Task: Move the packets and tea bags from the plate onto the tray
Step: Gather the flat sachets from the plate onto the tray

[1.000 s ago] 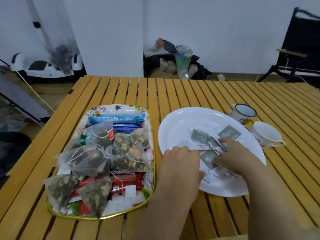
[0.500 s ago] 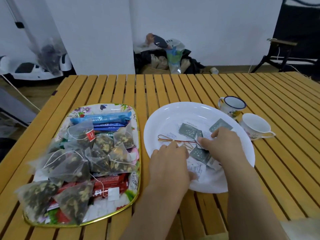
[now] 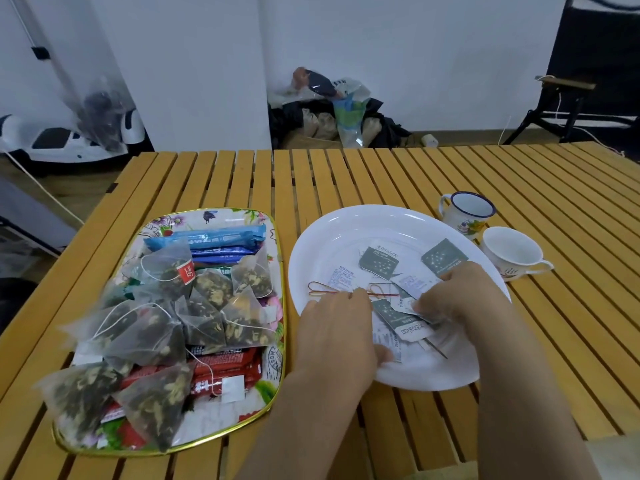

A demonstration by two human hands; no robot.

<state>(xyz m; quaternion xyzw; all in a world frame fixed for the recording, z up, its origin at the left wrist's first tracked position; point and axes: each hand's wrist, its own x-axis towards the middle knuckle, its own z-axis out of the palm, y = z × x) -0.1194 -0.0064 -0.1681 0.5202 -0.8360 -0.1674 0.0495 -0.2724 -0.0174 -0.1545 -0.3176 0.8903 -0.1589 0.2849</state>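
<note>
A white plate (image 3: 346, 220) sits right of centre on the slatted table. On it lie small grey-green and white sachets (image 3: 379, 263) and a red-gold twist tie (image 3: 322, 289). My right hand (image 3: 460, 296) pinches a few overlapping sachets (image 3: 403, 318) near the plate's middle. My left hand (image 3: 336, 334) lies over the plate's near-left rim with fingers bent. Its fingertips are at the tie and its thumb is on a white sachet; what is under the palm is hidden. The floral tray (image 3: 214, 214) on the left holds pyramid tea bags (image 3: 156, 327), blue packets (image 3: 207, 237) and red packets (image 3: 225, 368).
Two cups stand just right of the plate, a blue-rimmed enamel mug (image 3: 465, 211) and a white cup (image 3: 512, 252). Beyond the table's far edge lie bags on the floor (image 3: 332, 112), and a dark chair (image 3: 588, 81) is at the back right.
My right hand has drawn several sachets together toward the near side of the plate. My left hand has slid back a little, uncovering the twist tie.
</note>
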